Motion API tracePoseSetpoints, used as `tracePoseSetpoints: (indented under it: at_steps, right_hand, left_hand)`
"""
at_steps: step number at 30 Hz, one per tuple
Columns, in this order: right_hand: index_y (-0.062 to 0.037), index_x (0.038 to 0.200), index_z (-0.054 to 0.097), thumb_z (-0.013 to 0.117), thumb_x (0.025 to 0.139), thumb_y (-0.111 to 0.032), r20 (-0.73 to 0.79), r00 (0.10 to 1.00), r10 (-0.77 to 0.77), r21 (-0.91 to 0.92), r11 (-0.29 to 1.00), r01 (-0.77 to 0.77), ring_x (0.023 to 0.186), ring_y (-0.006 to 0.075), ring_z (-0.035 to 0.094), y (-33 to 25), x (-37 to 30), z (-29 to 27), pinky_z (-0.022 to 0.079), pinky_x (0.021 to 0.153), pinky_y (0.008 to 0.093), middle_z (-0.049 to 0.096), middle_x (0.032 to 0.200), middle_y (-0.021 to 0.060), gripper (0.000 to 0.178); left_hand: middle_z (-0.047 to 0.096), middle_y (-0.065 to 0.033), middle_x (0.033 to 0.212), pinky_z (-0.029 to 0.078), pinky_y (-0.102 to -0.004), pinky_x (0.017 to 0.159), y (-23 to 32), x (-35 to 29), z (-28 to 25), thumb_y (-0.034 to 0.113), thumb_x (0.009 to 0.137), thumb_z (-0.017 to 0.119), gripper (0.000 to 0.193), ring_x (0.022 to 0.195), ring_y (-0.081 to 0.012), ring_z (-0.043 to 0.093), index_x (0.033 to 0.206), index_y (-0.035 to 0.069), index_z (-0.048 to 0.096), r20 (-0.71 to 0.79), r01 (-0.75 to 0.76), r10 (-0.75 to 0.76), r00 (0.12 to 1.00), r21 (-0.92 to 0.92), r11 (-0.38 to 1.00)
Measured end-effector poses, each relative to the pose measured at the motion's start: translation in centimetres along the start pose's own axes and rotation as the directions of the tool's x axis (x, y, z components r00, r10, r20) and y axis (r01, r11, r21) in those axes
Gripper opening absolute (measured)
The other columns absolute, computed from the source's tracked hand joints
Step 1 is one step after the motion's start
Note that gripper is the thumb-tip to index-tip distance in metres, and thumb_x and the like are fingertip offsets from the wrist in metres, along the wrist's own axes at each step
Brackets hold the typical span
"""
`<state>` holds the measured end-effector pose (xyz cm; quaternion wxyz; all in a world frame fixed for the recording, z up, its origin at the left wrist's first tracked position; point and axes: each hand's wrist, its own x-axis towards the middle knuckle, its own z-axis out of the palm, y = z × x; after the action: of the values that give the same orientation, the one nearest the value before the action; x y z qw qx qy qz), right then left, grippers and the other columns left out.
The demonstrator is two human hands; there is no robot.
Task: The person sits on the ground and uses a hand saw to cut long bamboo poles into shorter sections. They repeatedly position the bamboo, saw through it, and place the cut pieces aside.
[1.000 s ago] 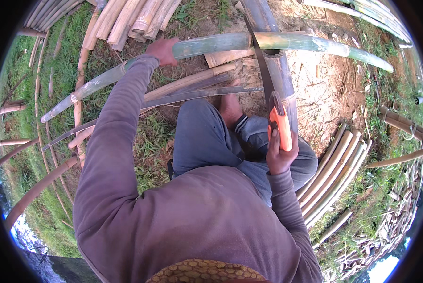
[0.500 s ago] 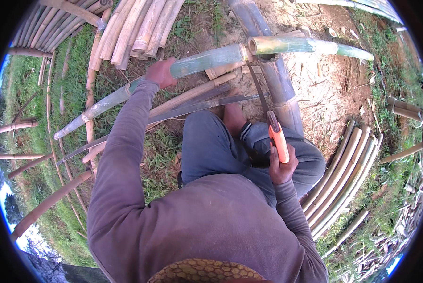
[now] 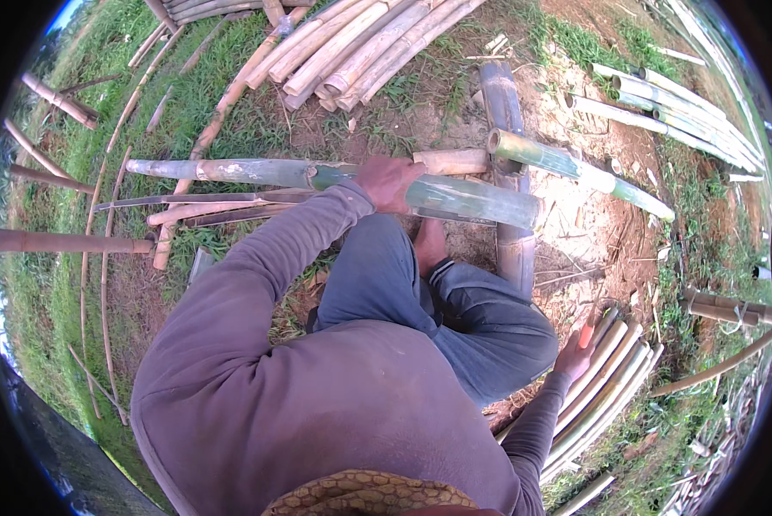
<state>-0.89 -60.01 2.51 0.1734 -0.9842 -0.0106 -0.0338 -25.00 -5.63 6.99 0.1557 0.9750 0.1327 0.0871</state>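
Note:
My left hand [image 3: 388, 183] is wrapped round a long green bamboo pole [image 3: 476, 202], which lies level in front of my knees with its cut end to the right. At my right side, beside the stacked poles, my right hand [image 3: 575, 354] grips a saw by its orange handle [image 3: 586, 334]; little of its blade can be made out. A cut-off green bamboo piece [image 3: 575, 163] lies apart from the pole, its open end resting on a thick grey bamboo log [image 3: 516, 249].
Dry bamboo poles [image 3: 360, 52] are bundled at the far left of centre. More cut poles [image 3: 661, 112] lie at the far right, and a curved stack [image 3: 605, 378] lies close on my right. A fence of bamboo rails [image 3: 76, 241] stands to the left.
The right hand has carried the saw away from the cut, down and to the right. My left hand has shifted the pole rightward and nearer, and its cut end stands clear of the green piece.

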Motion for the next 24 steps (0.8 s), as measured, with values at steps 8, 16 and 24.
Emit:
tracePoseSetpoints:
  at_steps: [8, 16, 24]
  right_hand:
    - [0.0097, 0.145, 0.052, 0.068, 0.099, -0.059, 0.352, 0.909, -0.222, 0.852, 0.477, -0.214, 0.124, 0.0348, 0.063, -16.5, -10.1, -0.4, 0.051, 0.108, 0.0457, 0.061, 0.137, 0.0256, 0.084]
    - [-0.0082, 0.116, 0.064, 0.079, 0.091, -0.053, 0.279, 0.922, -0.270, 0.887, -0.295, -0.355, 0.110, 0.0327, 0.070, -20.1, -6.6, -3.0, 0.055, 0.104, 0.0511, 0.069, 0.113, 0.0129, 0.054]
    - [-0.0143, 0.134, 0.057, 0.075, 0.091, -0.056, 0.073, 0.996, 0.050, 0.960, -0.274, -0.056, 0.118, 0.0339, 0.065, -6.8, 2.0, -12.5, 0.053, 0.109, 0.0537, 0.064, 0.125, 0.0140, 0.063]
  left_hand:
    - [0.069, -0.0114, 0.090, 0.055, -0.0515, 0.068, 10.5, -1.8, 0.7, 0.021, 0.065, 0.084, 0.048, 0.085, -0.0363, 0.074, 0.107, 0.010, 0.063, 0.031, -0.060, 0.061, 0.998, -0.032, 0.998]
    - [0.061, -0.0138, 0.136, 0.034, -0.0596, 0.118, 16.9, -4.9, -4.5, 0.049, 0.072, 0.089, 0.091, 0.133, -0.0327, 0.057, 0.148, 0.014, 0.053, -0.466, -0.312, 0.149, 0.872, -0.297, 0.902]
    - [0.061, -0.0162, 0.125, 0.059, -0.0463, 0.089, -5.2, -25.3, 1.4, 0.035, 0.086, 0.084, 0.069, 0.102, -0.0307, 0.067, 0.135, -0.001, 0.051, 0.089, -0.465, -0.984, -0.157, -0.885, -0.006]
